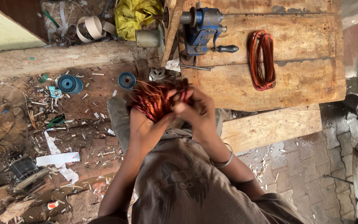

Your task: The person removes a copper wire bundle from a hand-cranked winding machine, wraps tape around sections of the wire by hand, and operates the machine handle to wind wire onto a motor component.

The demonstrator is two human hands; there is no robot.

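Note:
Both of my hands are closed on a tangled bundle of copper wire (153, 101) held in front of my chest. My left hand (142, 124) grips it from below at the left. My right hand (195, 110) pinches strands at the bundle's right end, with a metal bangle on that wrist. A second, neat coil of copper wire (262, 60) lies on the wooden bench (295, 83) to the right. A blue hand-cranked winding machine (201, 29) is fixed at the bench's far edge.
Two blue plastic spools (69, 84) lie on the dirt floor at left among paper scraps and wire offcuts. A yellow bag (135, 16) and a metal spool (150, 38) sit at the back. A wooden plank (270, 124) lies below the bench, brick paving at right.

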